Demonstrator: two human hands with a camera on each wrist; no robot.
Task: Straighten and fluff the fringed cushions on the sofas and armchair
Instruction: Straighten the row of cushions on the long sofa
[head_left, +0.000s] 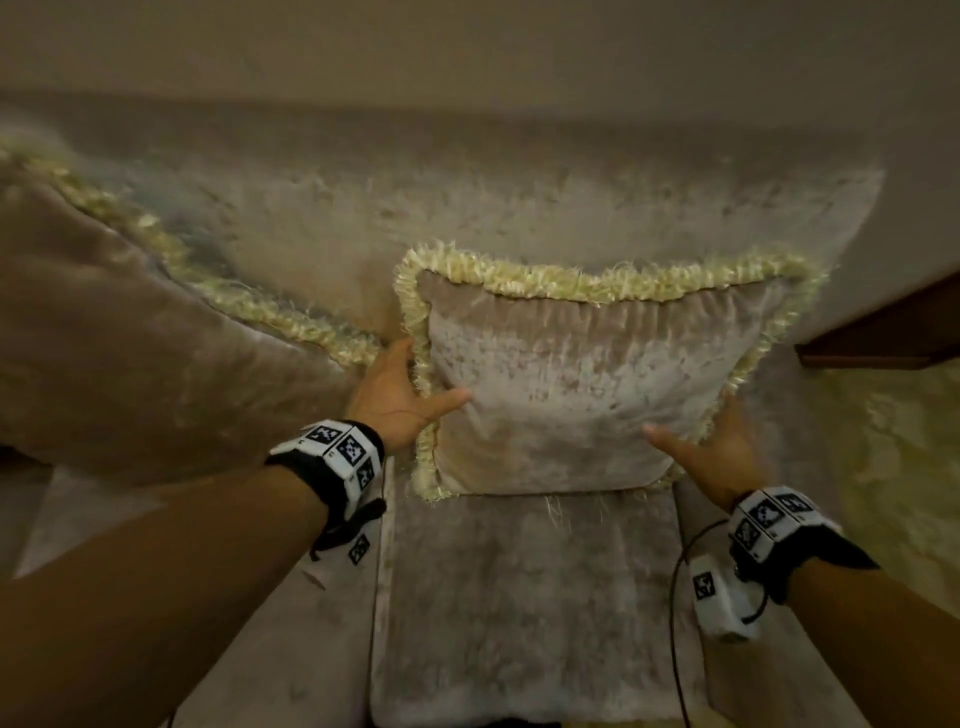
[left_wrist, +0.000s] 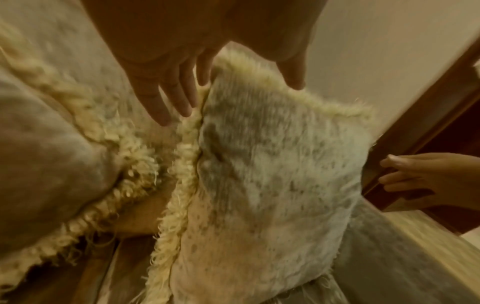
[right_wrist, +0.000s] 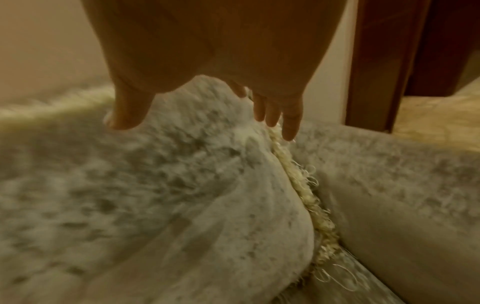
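Note:
A pale velvet cushion (head_left: 571, 384) edged with cream fringe (head_left: 597, 283) stands upright against the sofa back (head_left: 467, 197). My left hand (head_left: 415, 384) lies at its left edge, thumb across the front and fingers behind the fringe. In the left wrist view the fingers (left_wrist: 168, 102) of my left hand (left_wrist: 233, 96) run straight along the cushion (left_wrist: 272, 164). My right hand (head_left: 696, 431) presses the lower right edge, thumb on the front. In the right wrist view my right hand (right_wrist: 205, 123) has straight fingers (right_wrist: 288, 127) beside the cushion (right_wrist: 182, 185).
A second fringed cushion (head_left: 130, 338) leans at the left, close to my left forearm. The sofa seat (head_left: 519, 597) stretches toward me below the cushion. A dark wooden piece of furniture (head_left: 883, 332) stands at the right, above a patterned floor (head_left: 893, 457).

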